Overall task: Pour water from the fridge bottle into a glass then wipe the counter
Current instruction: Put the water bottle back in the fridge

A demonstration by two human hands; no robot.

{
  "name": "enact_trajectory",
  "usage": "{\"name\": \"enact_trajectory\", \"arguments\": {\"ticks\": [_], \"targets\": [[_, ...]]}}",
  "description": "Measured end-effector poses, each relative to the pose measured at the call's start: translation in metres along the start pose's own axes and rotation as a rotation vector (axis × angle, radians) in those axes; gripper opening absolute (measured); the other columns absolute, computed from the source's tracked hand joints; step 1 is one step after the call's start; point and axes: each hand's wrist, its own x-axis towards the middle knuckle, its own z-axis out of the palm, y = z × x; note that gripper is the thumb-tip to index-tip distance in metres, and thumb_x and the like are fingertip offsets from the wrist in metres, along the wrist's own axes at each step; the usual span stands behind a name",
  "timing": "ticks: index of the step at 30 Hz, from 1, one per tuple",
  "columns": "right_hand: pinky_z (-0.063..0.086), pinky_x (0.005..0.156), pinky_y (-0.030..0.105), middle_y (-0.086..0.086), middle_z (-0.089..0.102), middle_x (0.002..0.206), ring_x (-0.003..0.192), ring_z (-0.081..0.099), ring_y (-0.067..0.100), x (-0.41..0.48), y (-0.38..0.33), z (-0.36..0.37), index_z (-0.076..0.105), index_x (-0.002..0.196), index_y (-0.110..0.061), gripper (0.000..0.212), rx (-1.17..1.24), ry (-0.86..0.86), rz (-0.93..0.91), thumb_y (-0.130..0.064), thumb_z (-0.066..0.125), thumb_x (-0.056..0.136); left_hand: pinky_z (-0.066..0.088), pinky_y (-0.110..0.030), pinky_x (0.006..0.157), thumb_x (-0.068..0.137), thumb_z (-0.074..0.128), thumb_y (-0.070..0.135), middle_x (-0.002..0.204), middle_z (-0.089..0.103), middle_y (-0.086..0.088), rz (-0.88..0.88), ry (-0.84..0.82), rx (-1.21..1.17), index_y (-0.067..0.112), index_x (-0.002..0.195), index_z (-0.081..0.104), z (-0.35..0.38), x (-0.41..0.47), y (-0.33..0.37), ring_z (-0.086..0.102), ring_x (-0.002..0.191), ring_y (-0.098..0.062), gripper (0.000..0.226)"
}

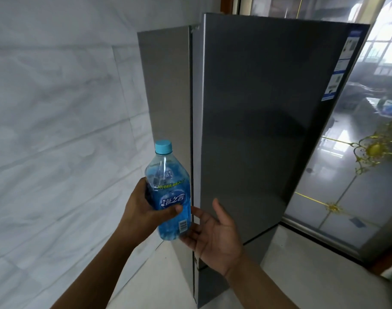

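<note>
A clear plastic bottle (168,192) with a blue label and a light blue cap stands upright in my left hand (143,210), which grips it around the middle. My right hand (215,233) is open, palm up, fingers spread, just right of the bottle's base and in front of the grey fridge (257,119). The fridge door looks almost shut, with a narrow dark gap along its left edge. No glass or counter is in view.
A white marble-tiled wall (56,130) runs along the left. To the right of the fridge is a glass door (357,163) with gold ornaments. Pale floor (302,275) lies below.
</note>
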Motion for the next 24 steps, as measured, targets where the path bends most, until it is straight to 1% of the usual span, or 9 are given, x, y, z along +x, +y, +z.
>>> {"name": "enact_trajectory", "arguments": {"ticks": [4, 7, 8, 10, 12, 14, 18, 21, 24], "targets": [[0.052, 0.091, 0.042, 0.027, 0.065, 0.113, 0.105, 0.062, 0.036, 0.015, -0.025, 0.012, 0.064, 0.126, -0.004, 0.061, -0.165, 0.022, -0.064, -0.053, 0.056, 0.091, 0.06, -0.022, 0.072, 0.049, 0.089, 0.044, 0.112, 0.07, 0.009, 0.012, 0.025, -0.02, 0.028, 0.122, 0.053, 0.006, 0.024, 0.011, 0.069, 0.102, -0.004, 0.083], [0.057, 0.084, 0.034, 0.014, 0.073, 0.104, 0.097, 0.069, 0.024, 0.023, -0.04, 0.022, 0.066, 0.113, -0.011, 0.03, -0.661, 0.029, -0.292, -0.033, 0.048, 0.103, 0.059, -0.018, 0.068, 0.049, 0.089, 0.046, 0.109, 0.071, 0.01, 0.028, 0.051, -0.062, 0.031, 0.117, 0.054, 0.008, 0.04, 0.023, 0.07, 0.1, -0.003, 0.077], [0.058, 0.079, 0.028, 0.008, 0.072, 0.102, 0.094, 0.069, 0.017, 0.024, -0.046, 0.026, 0.065, 0.109, -0.013, 0.025, -0.92, 0.024, -0.466, -0.03, 0.047, 0.104, 0.058, -0.016, 0.065, 0.049, 0.088, 0.047, 0.108, 0.07, 0.011, 0.039, 0.058, -0.061, 0.03, 0.117, 0.054, 0.008, 0.044, 0.028, 0.07, 0.098, -0.001, 0.079], [0.055, 0.073, 0.022, 0.003, 0.066, 0.101, 0.091, 0.064, 0.008, 0.03, -0.063, 0.029, 0.064, 0.104, -0.011, 0.02, -1.456, 0.049, -0.978, -0.025, 0.05, 0.103, 0.055, -0.012, 0.062, 0.048, 0.087, 0.05, 0.108, 0.069, 0.014, 0.06, 0.068, -0.055, 0.03, 0.118, 0.052, 0.008, 0.051, 0.038, 0.069, 0.094, 0.005, 0.081], [0.054, 0.089, 0.032, 0.012, 0.065, 0.106, 0.104, 0.061, 0.019, 0.041, -0.085, 0.034, 0.068, 0.099, -0.003, 0.018, -1.874, 0.009, -1.447, -0.018, 0.057, 0.097, 0.054, -0.011, 0.061, 0.047, 0.087, 0.049, 0.106, 0.069, 0.015, 0.066, 0.08, -0.066, 0.032, 0.117, 0.053, 0.006, 0.057, 0.046, 0.068, 0.093, 0.007, 0.08], [0.041, 0.111, 0.043, 0.019, 0.066, 0.117, 0.123, 0.055, 0.033, 0.05, -0.108, 0.044, 0.071, 0.101, 0.0, 0.02, -2.12, -0.029, -1.659, -0.016, 0.063, 0.091, 0.055, -0.012, 0.061, 0.048, 0.089, 0.045, 0.104, 0.071, 0.015, 0.059, 0.089, -0.09, 0.032, 0.115, 0.054, 0.003, 0.063, 0.051, 0.069, 0.093, 0.004, 0.077], [0.014, 0.124, 0.05, 0.018, 0.067, 0.121, 0.135, 0.045, 0.038, 0.064, -0.14, 0.061, 0.071, 0.108, -0.002, 0.028, -2.535, -0.134, -1.724, -0.019, 0.059, 0.09, 0.06, -0.019, 0.067, 0.047, 0.088, 0.047, 0.108, 0.07, 0.012, 0.045, 0.121, -0.104, 0.029, 0.118, 0.055, -0.003, 0.069, 0.057, 0.072, 0.093, -0.005, 0.081], [0.013, 0.124, 0.051, 0.016, 0.071, 0.109, 0.127, 0.052, 0.037, 0.067, -0.156, 0.066, 0.073, 0.104, -0.005, 0.027, -2.771, -0.239, -1.707, -0.022, 0.055, 0.093, 0.06, -0.027, 0.078, 0.047, 0.087, 0.047, 0.115, 0.069, 0.008, 0.04, 0.137, -0.09, 0.024, 0.125, 0.053, -0.005, 0.071, 0.061, 0.07, 0.099, -0.01, 0.088], [0.017, 0.123, 0.051, 0.015, 0.07, 0.102, 0.115, 0.057, 0.036, 0.066, -0.164, 0.068, 0.071, 0.102, -0.005, 0.028, -2.841, -0.325, -1.743, -0.023, 0.052, 0.094, 0.061, -0.031, 0.082, 0.055, 0.09, 0.037, 0.118, 0.069, 0.005, 0.04, 0.135, -0.088, 0.021, 0.127, 0.053, -0.006, 0.07, 0.063, 0.07, 0.101, -0.013, 0.083]]}}
